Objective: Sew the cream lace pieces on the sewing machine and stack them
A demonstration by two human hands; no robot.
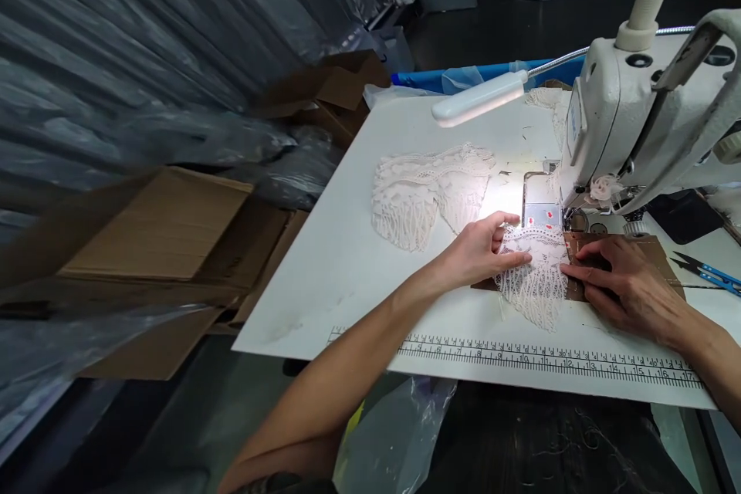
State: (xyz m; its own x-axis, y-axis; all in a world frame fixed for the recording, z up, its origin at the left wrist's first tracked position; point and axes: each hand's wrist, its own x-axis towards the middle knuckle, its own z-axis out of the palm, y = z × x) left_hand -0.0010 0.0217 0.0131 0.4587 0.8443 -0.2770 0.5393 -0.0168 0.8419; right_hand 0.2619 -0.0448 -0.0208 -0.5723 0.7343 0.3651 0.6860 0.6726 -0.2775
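A piece of white fringed lace (536, 262) lies flat in front of the sewing machine needle area (568, 216), its fringe hanging toward me. My left hand (475, 251) has the lace by its left side: the thumb rests over it, the index finger reaches to its top corner, and the other fingers curl at the edge. My right hand (622, 282) is spread low over a brown sheet (654, 255), one fingertip touching the lace's right edge. That sheet runs beneath the lace. More fringed lace (431, 193) is heaped left of the machine.
A white lamp (480, 98) hangs over the table (324, 270). Blue-handled thread snips (709, 272) lie right of my right hand. A ruler strip (521, 359) follows the front edge. Cardboard boxes (156, 224) and plastic sheeting (144, 38) stand at left.
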